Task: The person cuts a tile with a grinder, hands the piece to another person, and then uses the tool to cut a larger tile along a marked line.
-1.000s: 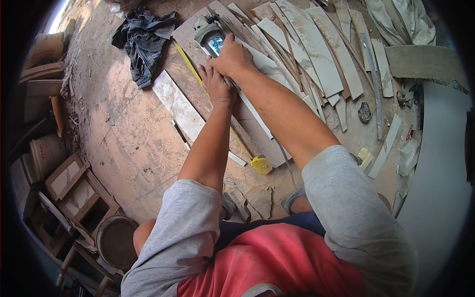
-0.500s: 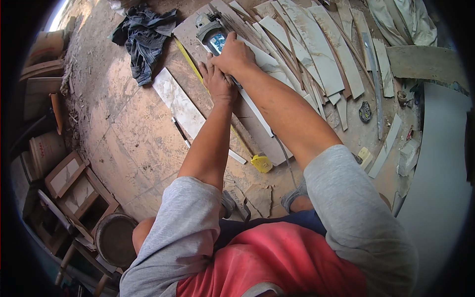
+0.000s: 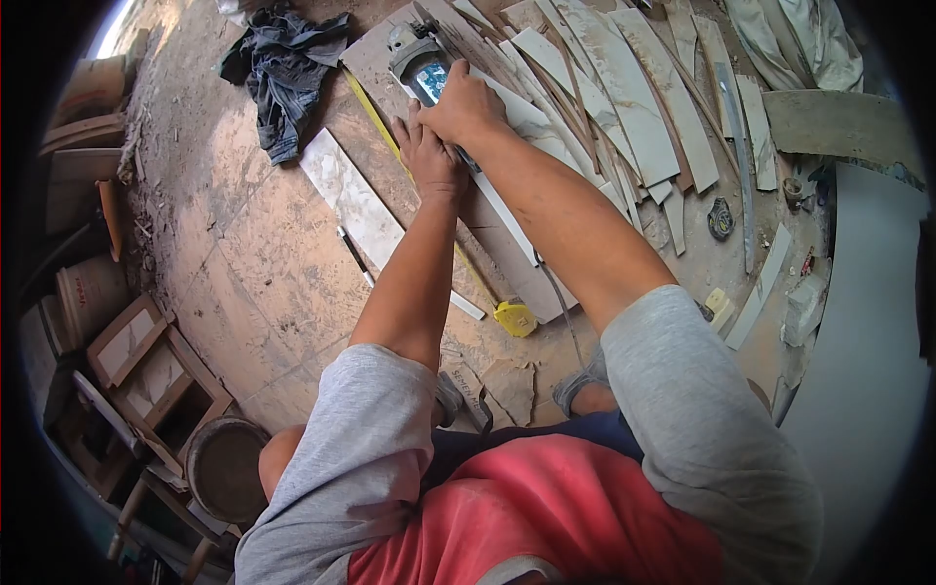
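Observation:
My right hand [image 3: 468, 109] is wrapped around the body of an angle grinder [image 3: 429, 80], which has a blue label and a grey metal head pointing away from me. Beside the tool's rear end, my left hand [image 3: 432, 164] lies palm down with its fingers stretched and spread, close to my right hand. Whether it also presses on the grinder is hard to see. Under both hands is a long tile board [image 3: 517, 268], with a narrow white strip [image 3: 505, 216] along it. An extended yellow tape measure [image 3: 515, 318] runs along the board's left side.
A marbled tile piece [image 3: 351, 190] and a marker [image 3: 355, 255] lie to the left. Many cut tile strips [image 3: 624, 97] are heaped at right, near a second tape measure [image 3: 721, 219] and a metal bar [image 3: 741, 175]. Dark cloth [image 3: 283, 78] lies at far left; the power cord [image 3: 564, 302] trails toward my feet.
Very little differs. The grinder and both hands stay in nearly the same place, with only a slight shift of the tool's head.

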The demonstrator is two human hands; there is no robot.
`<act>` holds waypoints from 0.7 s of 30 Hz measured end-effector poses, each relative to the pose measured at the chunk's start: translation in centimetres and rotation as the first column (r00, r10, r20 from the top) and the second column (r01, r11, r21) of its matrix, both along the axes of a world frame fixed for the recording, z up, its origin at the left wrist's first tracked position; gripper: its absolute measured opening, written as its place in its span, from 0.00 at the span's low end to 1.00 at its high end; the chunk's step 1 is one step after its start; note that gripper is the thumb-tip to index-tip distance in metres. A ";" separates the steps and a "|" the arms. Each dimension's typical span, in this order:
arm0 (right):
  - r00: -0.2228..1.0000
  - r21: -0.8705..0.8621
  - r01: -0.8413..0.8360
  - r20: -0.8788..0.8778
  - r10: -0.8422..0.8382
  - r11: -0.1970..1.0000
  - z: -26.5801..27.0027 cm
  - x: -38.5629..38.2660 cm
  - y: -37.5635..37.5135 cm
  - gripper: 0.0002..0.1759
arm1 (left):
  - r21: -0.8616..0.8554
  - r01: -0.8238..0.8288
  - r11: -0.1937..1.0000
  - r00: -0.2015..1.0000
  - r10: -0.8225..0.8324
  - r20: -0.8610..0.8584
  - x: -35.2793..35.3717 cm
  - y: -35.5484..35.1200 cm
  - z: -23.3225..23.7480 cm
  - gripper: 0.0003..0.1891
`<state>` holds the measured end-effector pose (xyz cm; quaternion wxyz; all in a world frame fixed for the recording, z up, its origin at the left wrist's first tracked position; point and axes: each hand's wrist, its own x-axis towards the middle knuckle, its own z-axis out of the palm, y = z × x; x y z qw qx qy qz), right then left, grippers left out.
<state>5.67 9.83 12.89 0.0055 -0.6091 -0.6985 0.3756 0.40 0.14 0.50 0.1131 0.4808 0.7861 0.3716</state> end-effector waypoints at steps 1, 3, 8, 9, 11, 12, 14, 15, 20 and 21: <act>1.000 -0.003 -0.008 0.016 0.008 1.000 0.1 0.0 0.0 0.50 | 0.000 -0.004 1.000 1.000 0.004 -0.004 0.0 0.0 -0.1 0.30; 0.999 -0.006 -0.015 0.031 0.015 1.000 0.2 0.0 0.0 0.49 | 0.000 -0.007 1.000 1.000 0.007 -0.008 -0.1 0.0 -0.2 0.30; 1.000 -0.013 -0.007 -0.014 0.006 1.000 0.1 0.3 -0.2 0.52 | -0.029 0.001 1.000 0.994 -0.004 -0.105 -0.2 0.0 -0.5 0.28; 1.000 -0.013 -0.006 -0.014 0.006 1.000 0.1 0.4 -0.3 0.52 | -0.030 0.002 1.000 0.995 -0.005 -0.104 -0.3 0.0 -0.6 0.28; 1.000 -0.025 -0.002 -0.009 0.002 1.000 0.1 0.4 -0.3 0.51 | -0.022 0.025 0.999 0.992 -0.027 -0.121 -0.4 0.0 -0.8 0.29; 1.000 -0.025 -0.003 -0.009 0.002 1.000 0.1 0.4 -0.4 0.51 | -0.022 0.024 0.999 0.992 -0.027 -0.122 -0.5 0.1 -0.9 0.29; 1.000 -0.010 0.007 -0.015 -0.007 1.000 0.0 0.5 -0.5 0.51 | 0.002 0.019 1.000 0.991 -0.019 -0.131 -0.5 0.1 -1.1 0.30; 1.000 -0.011 0.007 -0.015 -0.007 1.000 0.0 0.5 -0.5 0.51 | 0.002 0.019 1.000 0.991 -0.019 -0.131 -0.6 0.1 -1.2 0.30; 0.999 0.002 -0.020 0.026 0.020 1.000 0.2 0.7 -0.6 0.48 | -0.010 0.042 0.999 0.989 -0.043 -0.144 -0.9 0.1 -1.7 0.32; 0.999 0.002 -0.020 0.026 0.020 1.000 0.3 0.7 -0.6 0.48 | -0.010 0.042 0.999 0.989 -0.043 -0.144 -0.9 0.2 -1.7 0.32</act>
